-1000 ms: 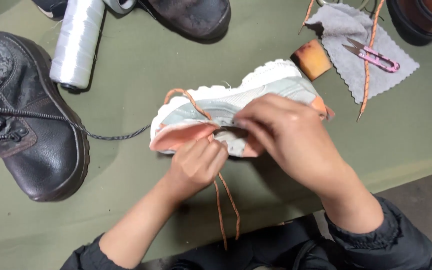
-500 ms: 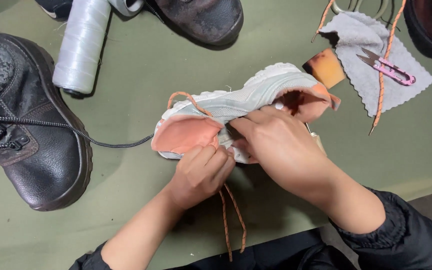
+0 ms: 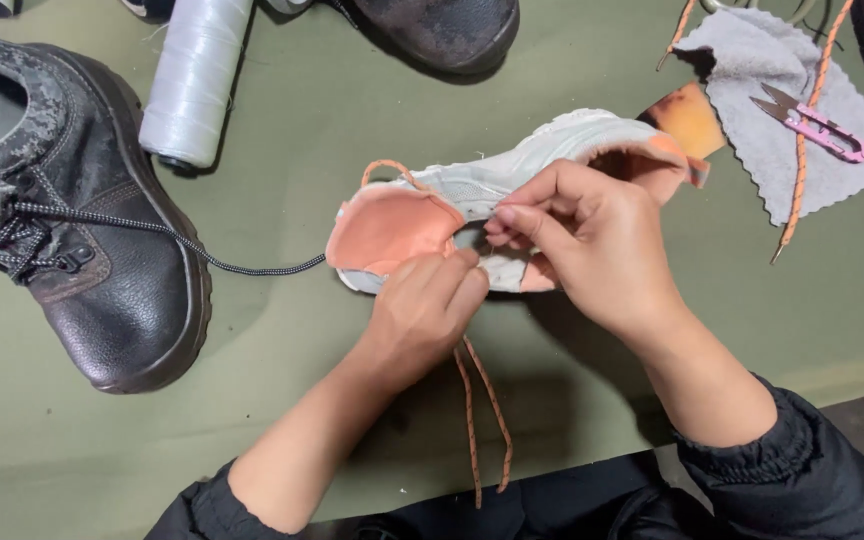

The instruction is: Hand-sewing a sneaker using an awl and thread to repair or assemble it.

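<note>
A small white and peach sneaker (image 3: 542,160) lies on its side on the olive table (image 3: 282,330). My left hand (image 3: 422,315) pinches its lower edge by the peach tongue, and an orange lace (image 3: 477,420) hangs down from that spot toward the table's front edge. My right hand (image 3: 592,245) grips the sneaker's upper from the right, fingertips pressed at the eyelet area. A loop of the orange lace shows above the tongue.
A black leather boot (image 3: 92,260) with a dark lace trailing right stands at the left. A white thread spool (image 3: 192,85) lies at the top, another dark shoe (image 3: 442,30) beside it. At the right, pink snips (image 3: 817,125) rest on a grey cloth (image 3: 752,70), with a second orange lace (image 3: 807,130).
The sneaker has turned slightly, its peach tongue now spread open to the left. Both hands have kept their grip and shifted a little along the eyelets.
</note>
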